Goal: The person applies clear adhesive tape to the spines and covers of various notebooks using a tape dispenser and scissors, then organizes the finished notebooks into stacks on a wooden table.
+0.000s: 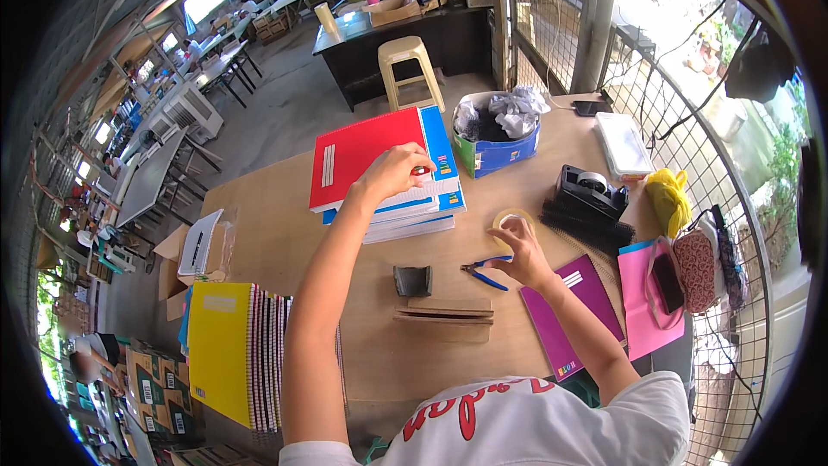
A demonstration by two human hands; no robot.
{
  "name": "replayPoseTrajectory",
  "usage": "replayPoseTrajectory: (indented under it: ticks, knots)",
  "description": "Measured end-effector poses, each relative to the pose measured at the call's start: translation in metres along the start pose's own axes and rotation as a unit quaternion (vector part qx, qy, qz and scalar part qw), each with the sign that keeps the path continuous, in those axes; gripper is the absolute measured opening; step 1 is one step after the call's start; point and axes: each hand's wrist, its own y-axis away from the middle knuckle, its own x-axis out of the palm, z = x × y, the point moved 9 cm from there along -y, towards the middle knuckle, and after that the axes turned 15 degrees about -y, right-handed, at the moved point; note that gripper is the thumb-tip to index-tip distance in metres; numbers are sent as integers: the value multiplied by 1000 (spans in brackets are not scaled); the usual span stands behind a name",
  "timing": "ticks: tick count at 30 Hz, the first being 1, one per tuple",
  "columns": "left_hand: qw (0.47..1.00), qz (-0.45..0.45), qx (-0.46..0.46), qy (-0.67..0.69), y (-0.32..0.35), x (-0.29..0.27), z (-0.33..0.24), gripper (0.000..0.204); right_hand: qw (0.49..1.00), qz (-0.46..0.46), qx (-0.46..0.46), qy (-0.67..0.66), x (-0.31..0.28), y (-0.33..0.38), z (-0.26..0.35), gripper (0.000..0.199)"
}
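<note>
My left hand [397, 174] rests over the near right corner of a red notebook [371, 151] on top of a stack. Its fingers are curled in, with a small dark and red bit showing at the fingertips that I cannot make out. Blue notebooks [442, 151] lie beneath, offset to the right. My right hand [523, 252] is open, thumb and fingers apart in a curve. Its fingers are over a roll of clear tape [502, 217], and the thumb is close to blue-handled nippers [490, 279] lying on the table.
Near me lie a small dark tray [412, 281] and brown cardboard pieces [444, 315]. Yellow spiral notebooks [222, 341] stand at left, a purple notebook [573, 311] at right. Behind are a box of crumpled paper [496, 151], a black tape dispenser [591, 194] and a yellow bag [666, 198].
</note>
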Motion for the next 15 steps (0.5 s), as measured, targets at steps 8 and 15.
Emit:
replayPoseTrajectory:
  ticks: [8, 15]
  knots:
    - [1000, -11, 12, 5, 1, -6, 3, 38, 996, -11, -67, -51, -21, -31, 40, 61]
    - [924, -306, -217, 78, 54, -34, 40, 32, 694, 44, 403, -594, 47, -177, 23, 98]
